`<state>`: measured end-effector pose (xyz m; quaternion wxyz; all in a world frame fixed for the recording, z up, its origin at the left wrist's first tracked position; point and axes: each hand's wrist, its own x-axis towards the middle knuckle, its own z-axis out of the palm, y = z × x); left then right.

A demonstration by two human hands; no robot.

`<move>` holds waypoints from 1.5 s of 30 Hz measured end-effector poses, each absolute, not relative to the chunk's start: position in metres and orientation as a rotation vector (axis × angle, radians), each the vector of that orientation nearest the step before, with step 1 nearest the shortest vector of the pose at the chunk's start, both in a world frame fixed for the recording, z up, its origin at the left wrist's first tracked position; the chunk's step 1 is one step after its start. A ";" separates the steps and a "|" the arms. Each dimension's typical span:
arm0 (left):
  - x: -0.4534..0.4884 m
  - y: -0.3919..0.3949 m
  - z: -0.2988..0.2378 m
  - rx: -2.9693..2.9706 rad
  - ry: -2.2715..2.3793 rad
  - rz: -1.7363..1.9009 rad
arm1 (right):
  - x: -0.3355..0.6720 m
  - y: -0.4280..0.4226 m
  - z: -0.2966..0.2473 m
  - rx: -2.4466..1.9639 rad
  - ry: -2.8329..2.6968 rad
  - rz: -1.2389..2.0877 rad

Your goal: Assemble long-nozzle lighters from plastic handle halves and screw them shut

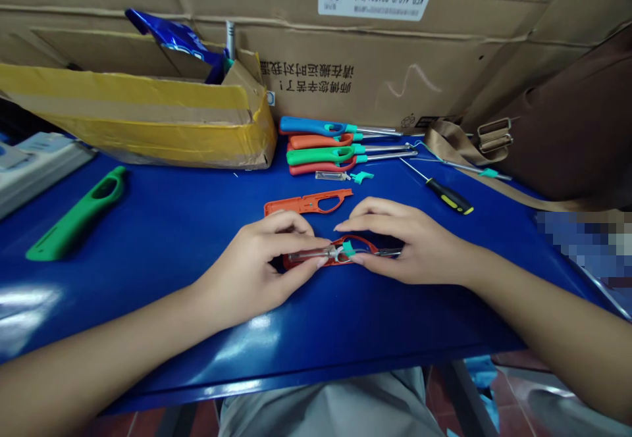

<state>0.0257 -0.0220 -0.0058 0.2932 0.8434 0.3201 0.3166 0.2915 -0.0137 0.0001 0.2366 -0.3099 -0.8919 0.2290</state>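
An opened red lighter half (363,246) lies on the blue table (187,213), with a metal tube and a teal trigger piece (348,248) inside it. My left hand (261,262) pinches the tube and the shell's left end. My right hand (402,239) grips the shell's right end, fingers curled over it. An empty orange shell half (309,203) lies just behind my hands.
Several assembled long lighters (326,144) in blue, orange, green and red lie at the back centre. A yellow-handled screwdriver (447,195) lies to their right. A green lighter shell (76,213) rests far left. A taped cardboard box (143,118) and a brown bag (567,128) flank the table.
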 end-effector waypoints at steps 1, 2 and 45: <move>0.025 -0.022 -0.005 2.254 0.856 0.821 | 0.293 -0.013 0.000 -0.855 -2.503 0.585; 0.024 -0.022 -0.004 2.259 0.850 0.800 | 0.294 -0.012 0.000 -0.860 -2.564 0.545; 0.018 -0.011 -0.008 2.470 0.796 0.854 | 0.298 -0.015 0.010 -0.764 -2.896 0.201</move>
